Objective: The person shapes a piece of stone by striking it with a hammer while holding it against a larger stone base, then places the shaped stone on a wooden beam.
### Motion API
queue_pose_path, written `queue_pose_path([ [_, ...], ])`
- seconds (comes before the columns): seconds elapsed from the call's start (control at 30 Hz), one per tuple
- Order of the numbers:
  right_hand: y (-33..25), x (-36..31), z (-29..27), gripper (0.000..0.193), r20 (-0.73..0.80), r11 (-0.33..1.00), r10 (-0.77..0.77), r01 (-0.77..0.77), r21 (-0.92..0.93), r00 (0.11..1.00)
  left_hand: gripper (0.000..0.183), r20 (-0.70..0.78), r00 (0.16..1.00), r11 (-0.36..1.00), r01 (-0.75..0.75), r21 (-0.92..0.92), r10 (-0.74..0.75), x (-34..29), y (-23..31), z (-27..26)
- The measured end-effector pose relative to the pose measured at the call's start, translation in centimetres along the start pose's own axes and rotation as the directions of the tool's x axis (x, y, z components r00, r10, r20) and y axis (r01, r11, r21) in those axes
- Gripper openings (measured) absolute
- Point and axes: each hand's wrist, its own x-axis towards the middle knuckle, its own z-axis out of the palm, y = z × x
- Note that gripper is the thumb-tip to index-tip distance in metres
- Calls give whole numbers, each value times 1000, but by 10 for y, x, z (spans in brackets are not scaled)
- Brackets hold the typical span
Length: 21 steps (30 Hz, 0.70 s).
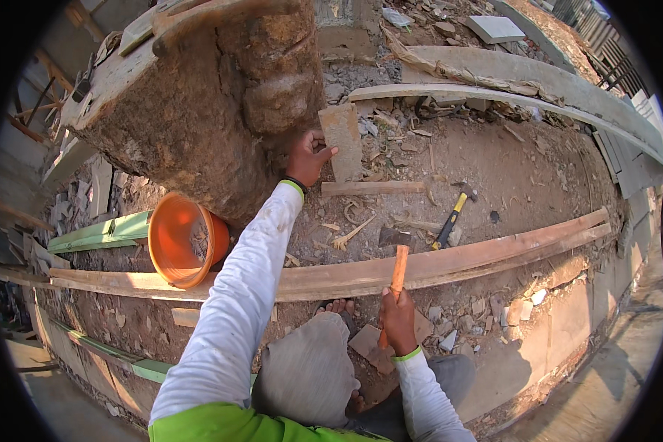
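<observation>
My left hand reaches forward beside the large brown earthen block. Its fingers are bent at the left edge of a flat, greyish-tan board, with the thumb over the board's face. Near my knees, my right hand is wrapped round an orange-brown wooden handle that points away from me. Just past the handle's far end is a dark flat metal piece; I cannot tell whether the two are joined.
An orange bucket stands left of my forearm, against the earthen block. Long wooden planks cross in front of me. A yellow-and-black hammer and a short wood strip lie beyond, among chips and rubble.
</observation>
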Motion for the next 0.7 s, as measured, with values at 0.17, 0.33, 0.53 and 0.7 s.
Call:
queue_pose_path([
  [0.17, -2, -3, 6, 23, 3, 1000, 14, -14, -8, 1000, 32, -4, 999, 993, 47, 105, -47, -18, -32, -16],
  [0.33, -8, 1, 5, 23, 18, 998, -66, 66, -20, 998, 29, -15, 999, 980, 45, 193, -43, -26, -5, 1],
  [0.53, -27, 6, 12, 24, 40, 982, -169, 172, -82, 985, 28, -13, 1000, 972, 14, 235, -11, -34, 12, 2],
  [0.7, -24, 14, 15, 25, 45, 970, -215, 219, -105, 975, 37, -24, 1000, 953, 6, 302, 1, -38, 10, 0],
])
